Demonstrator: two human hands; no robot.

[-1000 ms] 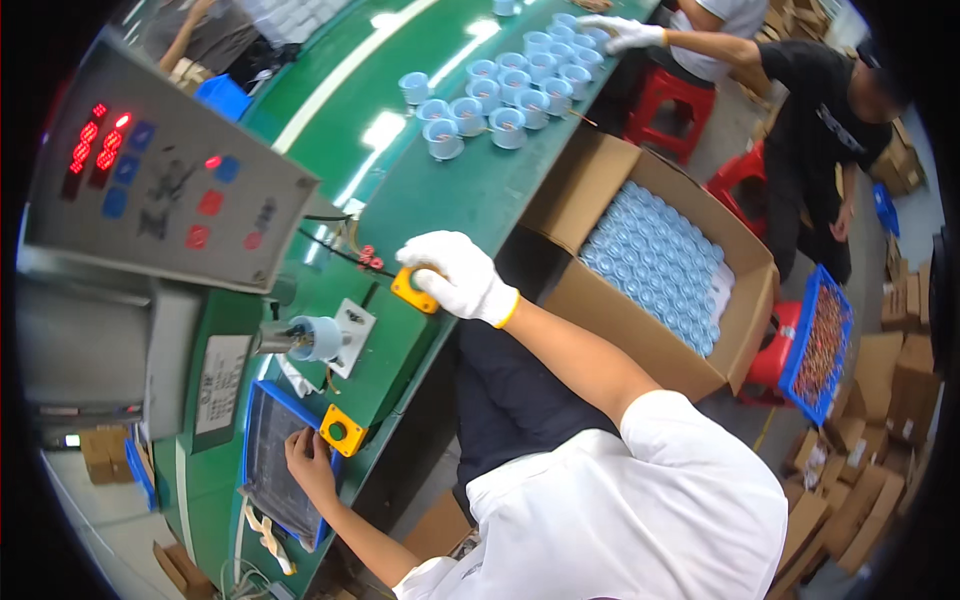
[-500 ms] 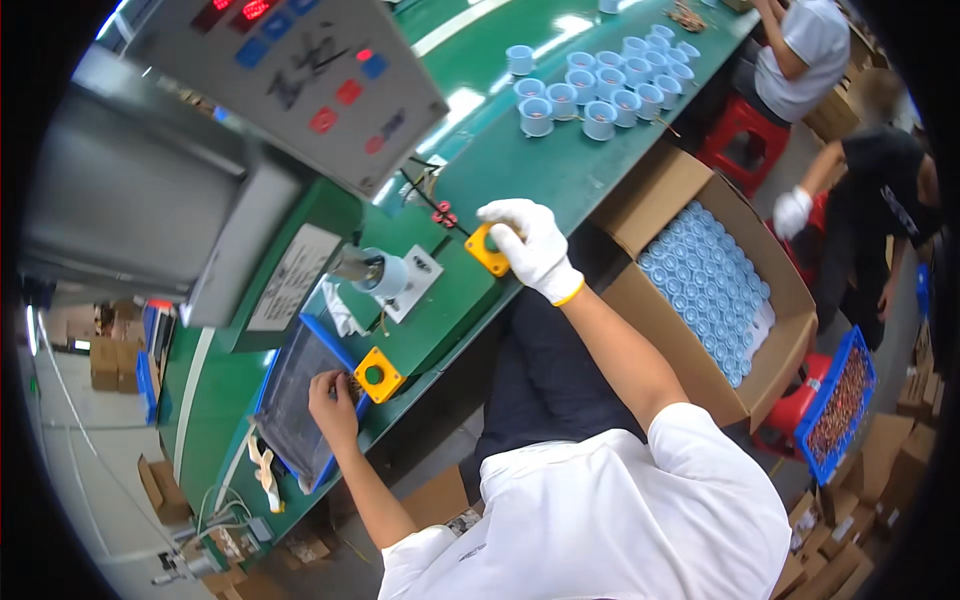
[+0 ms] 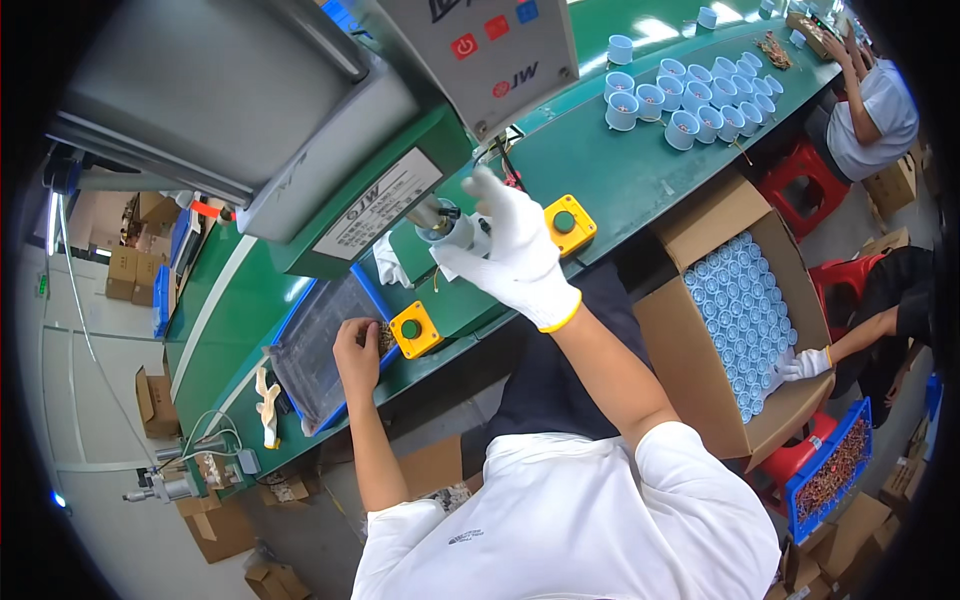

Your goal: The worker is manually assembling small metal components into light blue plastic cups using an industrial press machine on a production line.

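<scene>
My right hand (image 3: 515,250), in a white glove with a yellow cuff, reaches to the press head (image 3: 428,212). Its thumb and fingers are spread about a light blue cup (image 3: 450,238) under the press, largely hidden behind the glove; whether they touch it I cannot tell. My bare left hand (image 3: 357,350) is closed, fingers curled down over small brownish parts (image 3: 386,338) at the near side of a blue-rimmed tray (image 3: 322,345). What it holds is hidden. Right beside it sits a yellow box with a green button (image 3: 414,329); another yellow button box (image 3: 569,225) stands right of my gloved hand.
Light blue cups (image 3: 683,128) with wires stand on the green bench (image 3: 600,175). A carton (image 3: 660,325) at my right holds many blue pieces, and a co-worker's gloved hand (image 3: 803,364) reaches in. A spare glove (image 3: 267,408) lies left of the tray.
My right hand has left the right button box and moved left to the press. My left hand stays at the tray. The view has shifted, and a co-worker's gloved hand has entered the carton.
</scene>
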